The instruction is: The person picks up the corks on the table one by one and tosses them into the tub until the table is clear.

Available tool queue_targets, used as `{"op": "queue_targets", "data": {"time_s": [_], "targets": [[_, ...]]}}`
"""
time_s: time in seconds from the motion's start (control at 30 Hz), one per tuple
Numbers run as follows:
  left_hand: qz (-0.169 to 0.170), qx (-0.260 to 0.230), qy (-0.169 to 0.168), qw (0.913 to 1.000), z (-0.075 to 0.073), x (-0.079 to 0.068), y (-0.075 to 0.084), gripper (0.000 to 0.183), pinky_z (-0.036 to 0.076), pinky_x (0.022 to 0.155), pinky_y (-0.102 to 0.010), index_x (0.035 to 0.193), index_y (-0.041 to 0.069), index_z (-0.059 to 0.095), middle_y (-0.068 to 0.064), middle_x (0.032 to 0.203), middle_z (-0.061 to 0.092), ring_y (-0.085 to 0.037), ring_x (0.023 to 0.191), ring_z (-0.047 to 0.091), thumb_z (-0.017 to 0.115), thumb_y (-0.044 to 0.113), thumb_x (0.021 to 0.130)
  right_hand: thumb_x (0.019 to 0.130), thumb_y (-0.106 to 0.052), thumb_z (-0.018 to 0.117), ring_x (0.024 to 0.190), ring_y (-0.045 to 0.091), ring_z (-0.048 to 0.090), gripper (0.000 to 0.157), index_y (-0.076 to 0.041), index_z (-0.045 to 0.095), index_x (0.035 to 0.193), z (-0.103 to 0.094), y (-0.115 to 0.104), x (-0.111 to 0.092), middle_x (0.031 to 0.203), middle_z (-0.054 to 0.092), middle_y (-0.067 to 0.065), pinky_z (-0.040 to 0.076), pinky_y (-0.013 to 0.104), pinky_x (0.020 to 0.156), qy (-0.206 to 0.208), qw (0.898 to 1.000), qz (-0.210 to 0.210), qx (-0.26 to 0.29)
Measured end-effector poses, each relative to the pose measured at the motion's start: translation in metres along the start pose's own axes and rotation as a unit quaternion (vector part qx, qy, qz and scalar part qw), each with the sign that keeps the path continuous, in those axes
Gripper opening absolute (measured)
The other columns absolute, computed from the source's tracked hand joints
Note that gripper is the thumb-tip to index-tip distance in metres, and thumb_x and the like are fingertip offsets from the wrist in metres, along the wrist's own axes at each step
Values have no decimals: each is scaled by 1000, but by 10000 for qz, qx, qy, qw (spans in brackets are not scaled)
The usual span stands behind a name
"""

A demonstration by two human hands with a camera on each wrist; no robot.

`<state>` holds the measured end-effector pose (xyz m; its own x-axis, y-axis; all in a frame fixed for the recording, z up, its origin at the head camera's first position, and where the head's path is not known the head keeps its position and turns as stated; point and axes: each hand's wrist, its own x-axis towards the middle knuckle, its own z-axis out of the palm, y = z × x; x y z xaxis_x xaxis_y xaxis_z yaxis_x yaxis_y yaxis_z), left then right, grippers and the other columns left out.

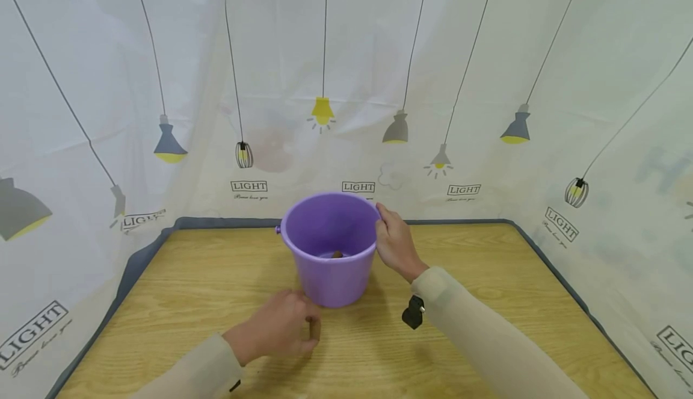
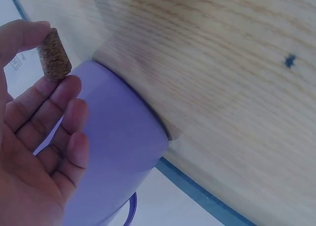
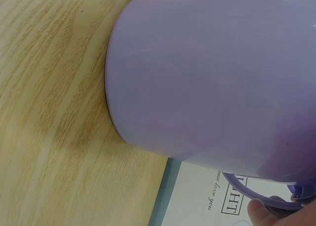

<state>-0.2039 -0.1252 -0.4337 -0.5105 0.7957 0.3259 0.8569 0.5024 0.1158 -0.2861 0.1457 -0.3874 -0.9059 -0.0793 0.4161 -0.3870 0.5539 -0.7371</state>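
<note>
A purple bucket (image 1: 332,281) stands upright on the wooden table, with a small brown piece (image 1: 337,254) partly visible inside it. My right hand (image 1: 397,239) grips the bucket's right side at the rim. In the right wrist view, its fingertips (image 3: 257,211) are at the bucket's curved purple handle (image 3: 247,190). In front of the bucket, low over the table, is my left hand (image 1: 284,324). The left wrist view shows it pinching a tapered cork (image 2: 55,56) between thumb and fingers, outside the bucket. The head view does not show this cork.
The wooden tabletop (image 1: 216,278) has a dark blue-grey border (image 1: 216,222) along its back and sides. White sheets printed with lamps (image 1: 281,56) hang behind and on both sides. A small dark mark (image 2: 290,60) shows on the table in the left wrist view.
</note>
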Motion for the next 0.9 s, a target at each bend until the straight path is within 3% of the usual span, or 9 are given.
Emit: {"op": "queue_targets", "data": {"time_s": [0.2,0.37,0.67,0.9], "targets": [[23,-84,280,9996,-6,3,2,16,50,69,-26,74,30,70,18,79,68,-7,75,62,85,26,74,109,-14,35,132,36,51,50,3,39,155,0,1,0,143,54,25,40,53,112,3,10000,-25,9],[268,-155,839,9960,-10,6,1,19,53,71,-29,75,27,69,19,78,67,-3,77,62,86,23,71,108,-14,36,133,36,51,50,4,38,155,0,2,0,143,53,25,40,53,112,-6,10000,-68,35],[778,-447,1489,9848,-20,17,3,23,53,72,-23,84,22,68,18,82,66,-4,78,63,87,18,71,107,-13,35,136,37,49,50,5,39,154,0,2,1,145,53,25,39,52,114,36,10000,-91,-19],[848,-459,1798,9790,-34,21,5,28,54,73,-16,92,18,71,10,87,69,-2,77,64,87,16,70,107,-12,36,136,37,49,50,5,39,154,0,0,1,144,53,25,38,52,114,24,10000,-66,-30]]}}
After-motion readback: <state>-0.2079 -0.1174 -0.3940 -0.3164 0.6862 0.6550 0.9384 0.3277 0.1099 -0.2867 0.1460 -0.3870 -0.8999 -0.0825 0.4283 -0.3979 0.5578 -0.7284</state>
